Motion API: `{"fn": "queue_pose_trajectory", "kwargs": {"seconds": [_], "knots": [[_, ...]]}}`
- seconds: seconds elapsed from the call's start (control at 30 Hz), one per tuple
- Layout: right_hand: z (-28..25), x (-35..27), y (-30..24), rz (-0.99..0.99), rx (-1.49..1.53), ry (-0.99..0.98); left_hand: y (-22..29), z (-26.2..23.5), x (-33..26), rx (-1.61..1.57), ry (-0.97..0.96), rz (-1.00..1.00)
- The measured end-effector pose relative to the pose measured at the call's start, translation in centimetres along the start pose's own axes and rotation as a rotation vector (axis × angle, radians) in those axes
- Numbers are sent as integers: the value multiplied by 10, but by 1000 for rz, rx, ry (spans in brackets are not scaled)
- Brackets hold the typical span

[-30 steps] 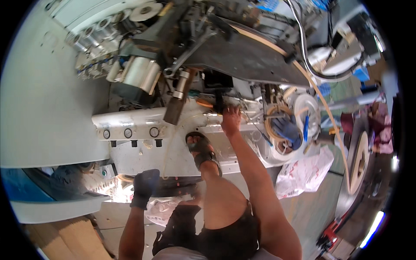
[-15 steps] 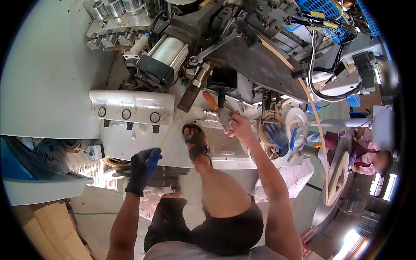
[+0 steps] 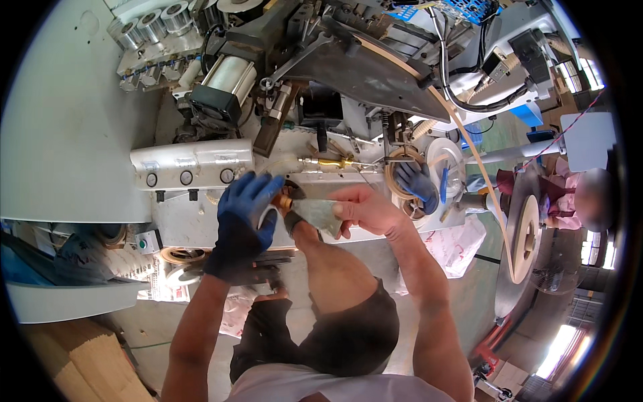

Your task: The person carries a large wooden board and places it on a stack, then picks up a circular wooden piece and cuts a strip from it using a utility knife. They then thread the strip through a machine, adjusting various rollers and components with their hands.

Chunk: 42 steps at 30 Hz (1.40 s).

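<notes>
My bare right hand point(image 3: 368, 211) pinches the flat greyish blade of a scraper point(image 3: 317, 216) in front of my raised leg. The scraper's orange-brown handle points left, into my left hand point(image 3: 248, 211), which wears a blue and black glove. Gloved fingers and thumb close around the handle's end, hiding part of it. A pale curved edge shows at the left palm; what it is I cannot make out. Behind the hands, a thin brass-coloured tool point(image 3: 331, 162) lies on the machine's pale ledge.
A loose blue glove point(image 3: 416, 182) lies on tan rolls at the right, beside a blue-handled tool point(image 3: 443, 184). A wrench point(image 3: 295, 61) rests on the machine. Pressure gauges point(image 3: 186, 177) line the left. A tan strip point(image 3: 462, 134) runs down to a large reel point(image 3: 526, 238). Another person is at far right.
The scraper has come down and nearer, turned so its handle points left. My left hand has risen to the handle. The view has shifted slightly.
</notes>
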State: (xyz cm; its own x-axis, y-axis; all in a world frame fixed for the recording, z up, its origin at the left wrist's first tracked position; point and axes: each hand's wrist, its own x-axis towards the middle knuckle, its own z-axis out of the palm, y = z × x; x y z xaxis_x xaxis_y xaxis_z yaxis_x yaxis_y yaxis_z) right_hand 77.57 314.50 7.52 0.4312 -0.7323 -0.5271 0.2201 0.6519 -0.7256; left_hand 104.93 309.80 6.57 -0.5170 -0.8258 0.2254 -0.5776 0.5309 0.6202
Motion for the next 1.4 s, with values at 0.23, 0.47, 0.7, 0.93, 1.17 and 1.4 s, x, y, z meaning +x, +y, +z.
{"fn": "queue_pose_trajectory", "kwargs": {"seconds": [0.23,0.47,0.7,0.93,1.17,1.4], "knots": [[44,-2,-10,-12,124,-69,-10,-3,-31,-254,-41,41],[100,3,-15,-122,-170,186,28,-19,-58,-780,-284,-434],[128,15,-19,-448,-863,649,34,-30,-81,-1029,-264,-586],[133,26,-21,-653,-915,394,25,-24,-95,-879,-116,-479],[151,19,-31,-672,-985,161,10,-32,-106,-433,89,-327],[162,21,-43,-762,-1082,-8,3,-51,-114,-260,267,-231]]}}
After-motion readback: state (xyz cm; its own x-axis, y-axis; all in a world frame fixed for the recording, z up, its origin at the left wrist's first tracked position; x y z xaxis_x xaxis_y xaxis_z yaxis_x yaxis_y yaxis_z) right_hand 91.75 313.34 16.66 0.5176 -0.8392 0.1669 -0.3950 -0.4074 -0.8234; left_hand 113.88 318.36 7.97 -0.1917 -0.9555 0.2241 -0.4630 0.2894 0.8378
